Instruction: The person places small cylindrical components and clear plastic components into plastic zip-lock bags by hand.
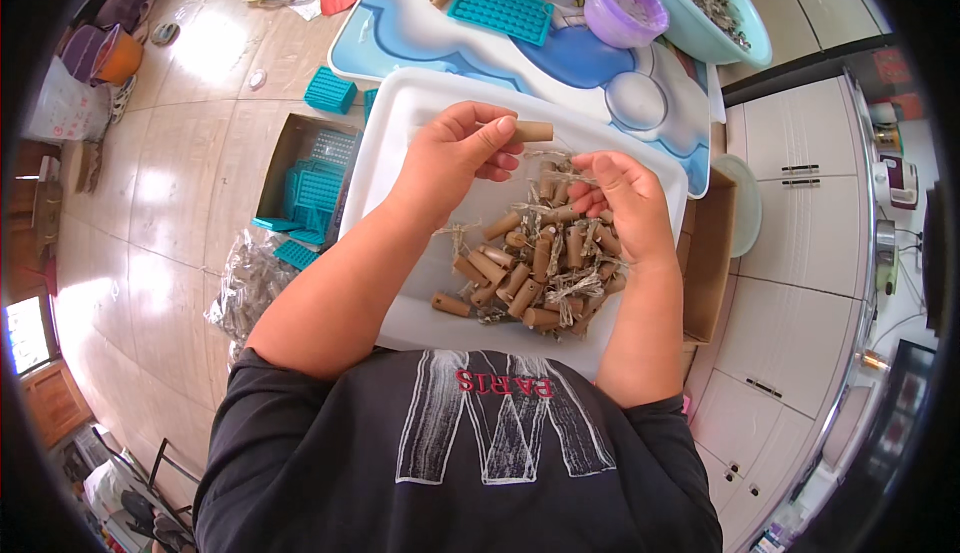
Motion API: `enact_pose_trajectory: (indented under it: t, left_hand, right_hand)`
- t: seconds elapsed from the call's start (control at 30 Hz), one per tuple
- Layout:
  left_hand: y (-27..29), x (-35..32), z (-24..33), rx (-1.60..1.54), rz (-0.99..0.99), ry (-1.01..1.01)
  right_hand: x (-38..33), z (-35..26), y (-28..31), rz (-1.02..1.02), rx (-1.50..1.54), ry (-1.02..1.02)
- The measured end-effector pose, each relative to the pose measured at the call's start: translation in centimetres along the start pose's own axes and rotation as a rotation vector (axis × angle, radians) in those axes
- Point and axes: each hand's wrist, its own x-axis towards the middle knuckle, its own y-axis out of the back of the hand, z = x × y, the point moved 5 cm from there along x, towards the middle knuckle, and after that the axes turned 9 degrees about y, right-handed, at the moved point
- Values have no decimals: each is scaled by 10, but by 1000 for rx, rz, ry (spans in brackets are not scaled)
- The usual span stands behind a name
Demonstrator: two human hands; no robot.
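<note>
My left hand [462, 153] is closed around a short brown cardboard tube [533, 132], gripped between thumb and fingers above a white plastic tub [400, 103]. Just right of it, my right hand [625, 198] has its fingers curled together near thin pale strings; whether it holds one of them is too fine to make out. Below both hands, a pile of similar brown tubes [520, 288] with tangled bundles of string [575, 283] lies in the tub.
Behind the tub, a blue-and-white table [400, 38] bears a teal grid tray [500, 11], a purple container [625, 13] and a light-blue basin [755, 43]. On the left, a cardboard box [275, 163] holds teal trays, beside a clear plastic bag [245, 288]. Cabinets [800, 223] stand right.
</note>
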Motion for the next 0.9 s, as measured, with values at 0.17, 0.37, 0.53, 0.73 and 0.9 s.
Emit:
enact_pose_trajectory:
  t: [0.17, 0.37, 0.53, 0.73, 0.9]
  left_hand:
    - [0, 3, -4, -1, -8, 15]
    - [-1, -12, 19, 686, 350, -596]
    - [-21, -27, 24, 762, 97, -630]
    - [-27, -35, 34, 987, 313, -974]
    - [-20, -21, 20, 920, 191, -776]
  right_hand:
    - [0, 3, -4, 12, 40, -9]
    - [-1, -3, 0, 114, 181, -8]
    - [0, 1, -1, 118, 202, -24]
    - [0, 0, -5, 82, 215, -28]
    - [1, 1, -8, 85, 211, -25]
